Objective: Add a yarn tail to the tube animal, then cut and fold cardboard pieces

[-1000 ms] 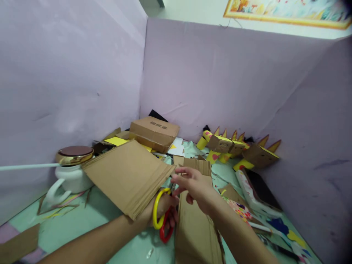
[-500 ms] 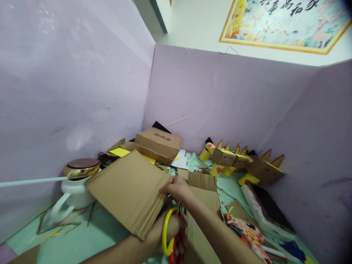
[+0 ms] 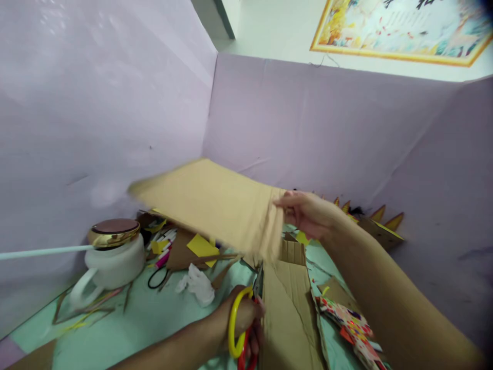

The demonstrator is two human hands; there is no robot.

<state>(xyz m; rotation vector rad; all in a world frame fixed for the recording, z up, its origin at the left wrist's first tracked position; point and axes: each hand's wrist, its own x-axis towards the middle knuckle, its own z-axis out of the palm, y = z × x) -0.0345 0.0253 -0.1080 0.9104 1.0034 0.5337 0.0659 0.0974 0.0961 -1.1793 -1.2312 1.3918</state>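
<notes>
My right hand (image 3: 306, 210) pinches the creased edge of a flat cardboard sheet (image 3: 208, 203), raised above the table and blurred by motion. Lower down, my left hand (image 3: 246, 318) is closed round scissors (image 3: 234, 326) with yellow and red handles. Their blades point away from me, beside a larger creased cardboard piece (image 3: 292, 308) lying on the table. Whether the blades touch that cardboard, I cannot tell. A crumpled white tissue (image 3: 198, 285) lies left of the scissors, near a brown cardboard scrap with a yellow paper piece (image 3: 203, 247) on it.
To the left stands a white mug (image 3: 115, 264) with a gold-rimmed lid (image 3: 115, 234). Several markers (image 3: 164, 244) lie behind it. Cardboard figures with spikes (image 3: 379, 228) stand at the back right. Patterned fabric (image 3: 352, 324) lies at the right. Lilac panels (image 3: 308, 123) enclose the table.
My right hand has lifted the cardboard sheet up and to the right, away from the scissors. The tissue and markers are now uncovered. My left hand stays almost where it was.
</notes>
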